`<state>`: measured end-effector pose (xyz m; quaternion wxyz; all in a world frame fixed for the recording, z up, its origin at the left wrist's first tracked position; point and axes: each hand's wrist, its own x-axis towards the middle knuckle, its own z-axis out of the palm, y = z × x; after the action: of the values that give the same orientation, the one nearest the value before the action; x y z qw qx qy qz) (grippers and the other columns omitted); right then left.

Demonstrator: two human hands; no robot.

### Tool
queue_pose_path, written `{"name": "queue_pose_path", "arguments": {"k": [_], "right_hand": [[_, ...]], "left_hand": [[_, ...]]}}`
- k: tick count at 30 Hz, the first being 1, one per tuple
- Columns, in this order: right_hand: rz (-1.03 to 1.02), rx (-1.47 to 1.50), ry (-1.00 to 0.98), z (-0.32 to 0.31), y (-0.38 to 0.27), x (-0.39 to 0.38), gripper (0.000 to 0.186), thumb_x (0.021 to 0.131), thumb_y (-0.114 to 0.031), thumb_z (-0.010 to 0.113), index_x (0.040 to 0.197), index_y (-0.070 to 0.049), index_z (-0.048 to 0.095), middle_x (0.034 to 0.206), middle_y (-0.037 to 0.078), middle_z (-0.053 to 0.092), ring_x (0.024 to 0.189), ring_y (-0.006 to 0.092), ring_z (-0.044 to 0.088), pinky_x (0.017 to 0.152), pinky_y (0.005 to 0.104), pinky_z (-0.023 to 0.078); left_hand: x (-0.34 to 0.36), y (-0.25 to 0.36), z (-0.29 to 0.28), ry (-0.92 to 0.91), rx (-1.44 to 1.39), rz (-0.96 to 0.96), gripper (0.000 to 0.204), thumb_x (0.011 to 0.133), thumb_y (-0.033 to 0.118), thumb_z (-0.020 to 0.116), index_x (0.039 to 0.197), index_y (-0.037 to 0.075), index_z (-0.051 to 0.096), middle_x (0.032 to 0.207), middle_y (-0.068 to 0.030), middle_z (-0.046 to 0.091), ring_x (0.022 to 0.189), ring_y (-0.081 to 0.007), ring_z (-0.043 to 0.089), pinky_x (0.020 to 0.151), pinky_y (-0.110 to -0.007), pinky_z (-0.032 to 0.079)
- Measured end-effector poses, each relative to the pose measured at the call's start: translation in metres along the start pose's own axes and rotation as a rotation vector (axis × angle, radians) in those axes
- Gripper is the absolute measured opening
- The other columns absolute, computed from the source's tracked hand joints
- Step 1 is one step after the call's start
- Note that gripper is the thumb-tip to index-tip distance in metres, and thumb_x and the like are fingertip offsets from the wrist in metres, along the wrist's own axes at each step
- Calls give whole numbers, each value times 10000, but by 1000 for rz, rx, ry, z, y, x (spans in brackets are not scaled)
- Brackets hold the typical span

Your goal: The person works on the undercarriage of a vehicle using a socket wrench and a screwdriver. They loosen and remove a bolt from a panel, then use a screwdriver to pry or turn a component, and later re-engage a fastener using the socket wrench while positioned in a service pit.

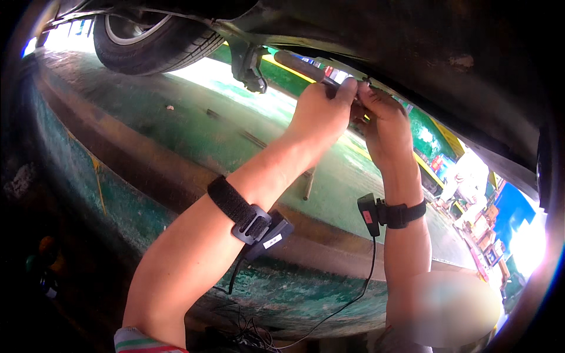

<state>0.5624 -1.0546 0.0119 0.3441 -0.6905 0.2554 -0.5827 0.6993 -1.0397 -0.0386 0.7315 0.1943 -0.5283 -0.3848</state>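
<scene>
1. The left hand (pixel 322 112), toward 1 o'clock, and right hand (pixel 389 120), toward 2, were bare.
2. The left wrist wore a fuzzy black strap (pixel 223 199) with a grey loop buckle (pixel 252 226); at its 4 o'clock sat a dark box (pixel 282 228), white-labelled, trailing a black cable (pixel 233 276).
3. The right wrist had a black band (pixel 414 213), a red-marked black case (pixel 368 210) at its 9 o'clock, and a thin dark lead (pixel 372 265).
4. Near 7 o'clock, a sleeve (pixel 141 342) showed grey, green, white and red stripes.
</scene>
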Motion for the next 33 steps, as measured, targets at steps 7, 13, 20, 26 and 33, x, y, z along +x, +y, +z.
{"name": "queue_pose_path", "arguments": {"k": [7,13,20,26,33], "right_hand": [[-136,38,83,14,-5,0,183,867,3,665,1041,59,661,1009,134,690,890,213,653,839,348,539],[-176,-62,60,13,0,1,180,887,-80,652,1009,51,669,990,107,661,889,212,607,821,370,497],[-101,-38,59,20,-6,2,208,867,-40,680,1052,54,661,986,98,672,864,173,627,792,303,518],[-202,-180,136,-35,5,13,156,879,-6,626,1026,27,668,978,84,673,855,156,629,747,287,537],[-95,-190,93,-7,4,-10,337,926,-206,695,1131,59,656,991,97,687,852,149,617,778,279,502]], "left_hand": [[8,-9,1,-56,-71,-42,369,957,326,605,748,23,612,594,33,435,562,-80,366,542,-298,284],[16,-23,-1,-132,4,207,321,996,235,583,1018,-65,694,890,-79,656,814,-130,519,745,-325,426],[14,-17,-8,-175,103,101,352,999,261,575,1021,-77,670,985,-155,682,882,-173,574,803,-350,457],[29,-24,33,-50,408,253,408,955,282,604,1042,-116,617,950,-280,674,938,-428,650,813,-445,496],[-9,-46,23,53,-123,65,302,957,236,600,1030,-56,622,936,-161,694,895,-234,642,787,-362,476]]}}
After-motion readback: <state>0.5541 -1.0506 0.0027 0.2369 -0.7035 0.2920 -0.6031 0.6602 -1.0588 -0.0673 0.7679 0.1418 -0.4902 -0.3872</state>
